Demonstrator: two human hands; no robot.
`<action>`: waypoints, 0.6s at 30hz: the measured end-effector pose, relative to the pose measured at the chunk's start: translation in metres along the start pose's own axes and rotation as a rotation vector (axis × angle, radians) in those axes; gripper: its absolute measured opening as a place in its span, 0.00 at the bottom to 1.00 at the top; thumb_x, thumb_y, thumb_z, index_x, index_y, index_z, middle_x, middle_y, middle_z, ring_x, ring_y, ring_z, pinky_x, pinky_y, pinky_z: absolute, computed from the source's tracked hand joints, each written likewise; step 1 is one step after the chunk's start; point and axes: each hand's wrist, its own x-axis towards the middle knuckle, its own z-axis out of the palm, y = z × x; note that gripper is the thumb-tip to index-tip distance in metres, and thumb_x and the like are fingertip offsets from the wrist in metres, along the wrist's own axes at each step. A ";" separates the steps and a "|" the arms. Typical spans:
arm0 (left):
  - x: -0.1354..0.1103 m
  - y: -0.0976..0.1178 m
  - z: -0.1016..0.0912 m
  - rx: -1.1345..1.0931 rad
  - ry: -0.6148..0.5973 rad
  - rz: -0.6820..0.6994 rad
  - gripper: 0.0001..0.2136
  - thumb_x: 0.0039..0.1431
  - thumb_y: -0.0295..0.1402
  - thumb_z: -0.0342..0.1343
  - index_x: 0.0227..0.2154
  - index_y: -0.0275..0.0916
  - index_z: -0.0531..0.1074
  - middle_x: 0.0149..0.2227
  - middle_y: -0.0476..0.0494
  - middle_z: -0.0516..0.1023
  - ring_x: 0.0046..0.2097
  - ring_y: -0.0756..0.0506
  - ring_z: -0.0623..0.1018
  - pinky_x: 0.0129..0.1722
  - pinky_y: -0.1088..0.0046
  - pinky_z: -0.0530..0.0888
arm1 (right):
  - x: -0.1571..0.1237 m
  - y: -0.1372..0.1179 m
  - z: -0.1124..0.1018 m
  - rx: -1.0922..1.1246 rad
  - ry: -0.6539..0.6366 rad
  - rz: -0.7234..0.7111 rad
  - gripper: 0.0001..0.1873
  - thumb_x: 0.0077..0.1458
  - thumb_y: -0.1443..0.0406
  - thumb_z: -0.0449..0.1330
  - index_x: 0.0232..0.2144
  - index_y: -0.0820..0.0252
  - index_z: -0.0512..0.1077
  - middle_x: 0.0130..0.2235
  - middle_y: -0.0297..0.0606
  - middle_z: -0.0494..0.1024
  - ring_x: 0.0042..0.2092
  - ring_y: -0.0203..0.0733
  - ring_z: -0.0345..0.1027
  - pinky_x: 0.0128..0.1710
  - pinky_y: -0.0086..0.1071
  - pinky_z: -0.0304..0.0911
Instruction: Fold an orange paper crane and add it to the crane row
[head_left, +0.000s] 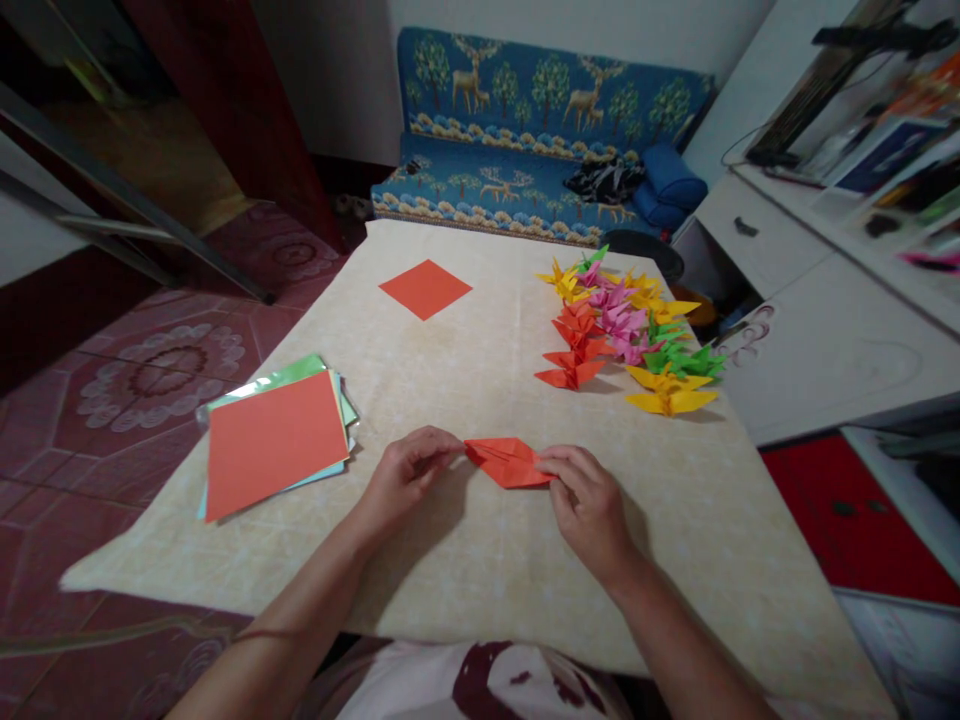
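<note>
A folded piece of orange-red origami paper (506,464) is stretched between my two hands, just above the front part of the table. My left hand (409,468) pinches its left tip between thumb and fingers. At its right end, my right hand (589,500) grips the other corner. Creases and layered flaps show along the middle of the paper. Beyond it lies a flat orange-red square sheet (425,290). To the right, folded paper cranes in red (571,370), yellow (670,390), pink (622,325) and green (686,358) stand in a cluster.
A stack of coloured paper sheets (276,445), orange-red on top, lies at the table's left. The table (480,370) has a cream cloth. Behind it stands a blue patterned sofa (510,165); a white cabinet (817,320) is on the right, a metal ladder-like frame (120,226) on the left.
</note>
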 end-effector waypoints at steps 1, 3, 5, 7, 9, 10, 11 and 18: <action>0.003 0.000 0.000 0.043 -0.018 0.046 0.10 0.60 0.28 0.50 0.40 0.38 0.76 0.40 0.40 0.76 0.43 0.45 0.75 0.43 0.68 0.71 | 0.003 -0.004 0.003 0.017 -0.008 0.005 0.19 0.50 0.79 0.49 0.37 0.58 0.73 0.40 0.40 0.74 0.44 0.42 0.67 0.45 0.39 0.66; 0.010 -0.003 0.000 0.152 -0.056 0.143 0.11 0.60 0.27 0.51 0.41 0.39 0.76 0.42 0.39 0.76 0.44 0.45 0.73 0.45 0.66 0.70 | 0.011 -0.015 0.008 0.000 -0.037 0.000 0.20 0.48 0.80 0.50 0.38 0.58 0.73 0.40 0.41 0.74 0.45 0.43 0.66 0.46 0.40 0.64; 0.018 -0.007 0.000 0.271 -0.120 0.232 0.11 0.58 0.26 0.53 0.42 0.41 0.76 0.43 0.40 0.76 0.45 0.44 0.72 0.46 0.64 0.69 | 0.018 -0.026 0.008 -0.076 -0.082 -0.006 0.21 0.46 0.81 0.50 0.35 0.58 0.74 0.41 0.39 0.75 0.46 0.45 0.65 0.46 0.41 0.62; 0.024 -0.011 0.000 0.359 -0.180 0.279 0.11 0.57 0.27 0.54 0.41 0.42 0.77 0.43 0.40 0.76 0.45 0.43 0.72 0.47 0.62 0.68 | 0.024 -0.037 0.002 -0.157 -0.125 -0.006 0.19 0.45 0.81 0.50 0.30 0.56 0.74 0.40 0.37 0.76 0.46 0.47 0.64 0.44 0.43 0.60; 0.028 -0.014 0.000 0.393 -0.204 0.295 0.10 0.57 0.28 0.55 0.41 0.42 0.77 0.43 0.40 0.75 0.45 0.43 0.72 0.47 0.62 0.68 | 0.029 -0.047 -0.007 -0.190 -0.131 0.000 0.19 0.47 0.81 0.50 0.29 0.56 0.74 0.39 0.36 0.77 0.45 0.47 0.65 0.42 0.43 0.58; 0.030 -0.015 0.001 0.391 -0.206 0.298 0.10 0.57 0.28 0.55 0.40 0.41 0.77 0.42 0.40 0.75 0.44 0.44 0.72 0.47 0.63 0.68 | 0.031 -0.050 -0.010 -0.182 -0.124 0.000 0.19 0.47 0.81 0.49 0.30 0.57 0.74 0.38 0.36 0.78 0.44 0.47 0.65 0.42 0.42 0.58; 0.031 -0.015 0.001 0.382 -0.206 0.299 0.09 0.58 0.29 0.55 0.39 0.40 0.77 0.42 0.40 0.75 0.44 0.44 0.72 0.46 0.64 0.68 | 0.033 -0.053 -0.013 -0.160 -0.122 0.003 0.19 0.48 0.80 0.49 0.31 0.57 0.74 0.37 0.37 0.78 0.43 0.46 0.65 0.42 0.42 0.58; 0.035 -0.020 0.005 0.236 -0.207 0.276 0.08 0.58 0.30 0.55 0.36 0.37 0.78 0.38 0.40 0.74 0.41 0.47 0.73 0.42 0.70 0.70 | 0.036 -0.047 0.021 -0.087 -0.273 0.182 0.08 0.55 0.68 0.56 0.39 0.56 0.71 0.41 0.39 0.75 0.44 0.43 0.66 0.43 0.36 0.62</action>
